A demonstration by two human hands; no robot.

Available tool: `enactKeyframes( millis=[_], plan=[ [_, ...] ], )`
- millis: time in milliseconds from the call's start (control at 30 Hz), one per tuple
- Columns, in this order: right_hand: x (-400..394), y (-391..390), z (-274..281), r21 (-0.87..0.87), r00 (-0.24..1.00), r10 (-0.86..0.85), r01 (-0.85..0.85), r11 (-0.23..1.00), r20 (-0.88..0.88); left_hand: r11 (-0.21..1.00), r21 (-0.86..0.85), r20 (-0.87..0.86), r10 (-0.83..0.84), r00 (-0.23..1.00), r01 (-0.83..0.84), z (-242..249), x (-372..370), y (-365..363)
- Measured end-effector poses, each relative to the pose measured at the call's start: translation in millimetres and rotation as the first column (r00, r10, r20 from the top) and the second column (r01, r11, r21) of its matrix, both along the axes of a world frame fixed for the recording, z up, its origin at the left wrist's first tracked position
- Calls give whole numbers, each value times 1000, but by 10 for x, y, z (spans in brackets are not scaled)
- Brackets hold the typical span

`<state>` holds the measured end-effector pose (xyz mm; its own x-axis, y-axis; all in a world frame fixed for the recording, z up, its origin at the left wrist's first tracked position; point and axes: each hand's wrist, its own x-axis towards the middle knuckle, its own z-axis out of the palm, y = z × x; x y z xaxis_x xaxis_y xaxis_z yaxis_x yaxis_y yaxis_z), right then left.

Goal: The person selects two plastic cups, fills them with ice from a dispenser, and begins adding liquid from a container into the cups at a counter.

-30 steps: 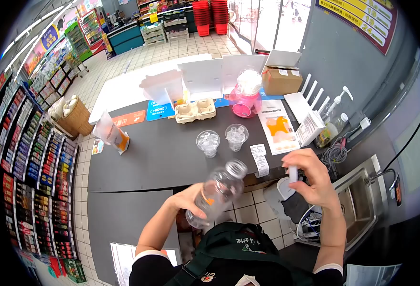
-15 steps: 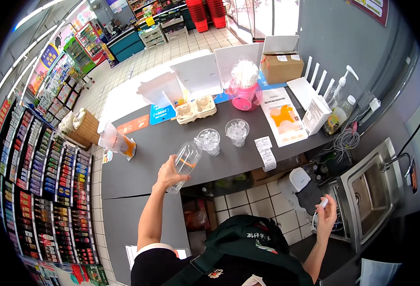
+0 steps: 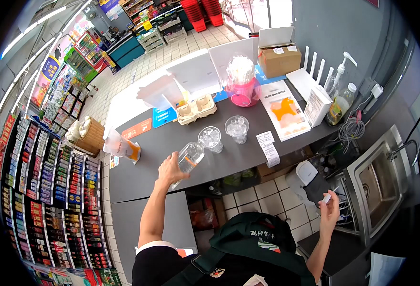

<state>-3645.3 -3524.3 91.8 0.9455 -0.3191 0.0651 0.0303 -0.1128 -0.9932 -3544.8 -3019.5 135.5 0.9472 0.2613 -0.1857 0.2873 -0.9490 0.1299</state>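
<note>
My left hand (image 3: pixel 170 169) is wrapped round a clear bottle (image 3: pixel 191 158) with an orange band, tilted over the counter. The bottle's upper end is right at the rim of a clear plastic cup of ice (image 3: pixel 210 138). To the right of it stands a second cup of ice (image 3: pixel 237 127), upright. Over by the sink, my right hand (image 3: pixel 329 209) is raised with its fingers closed on a small white piece (image 3: pixel 327 197); its exact kind I cannot tell.
On the dark counter (image 3: pixel 167 145) are a cardboard cup carrier (image 3: pixel 196 109), a pink container of wrapped straws (image 3: pixel 243 90), a receipt (image 3: pixel 268 148) and a printed bag (image 3: pixel 122 145). A white router (image 3: pixel 307 83) and pump bottle (image 3: pixel 336 78) stand right. A sink (image 3: pixel 379 186) lies below them.
The bottle has moved slightly right and its upper end has come closer to the left ice cup. My right hand has turned a little, still gripping the white piece. The view has shifted slightly.
</note>
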Motion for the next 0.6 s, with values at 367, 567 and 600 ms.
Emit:
enactKeyframes(
  millis=[367, 567, 600],
  plan=[
    [-58, -23, -80, 8, 1000, -14, 14, 1000, -23, 997, 74, -12, -34, 999, 35, 72, 42, 7],
    [-101, -44, -159, -14, 999, -14, 14, 1000, -37, 997, 67, -20, -34, 999, 36, 69, 51, 17],
    [-105, -45, -167, -13, 999, -15, 14, 1000, -37, 997, 67, -21, -35, 999, 36, 69, 59, 20]
  ],
)
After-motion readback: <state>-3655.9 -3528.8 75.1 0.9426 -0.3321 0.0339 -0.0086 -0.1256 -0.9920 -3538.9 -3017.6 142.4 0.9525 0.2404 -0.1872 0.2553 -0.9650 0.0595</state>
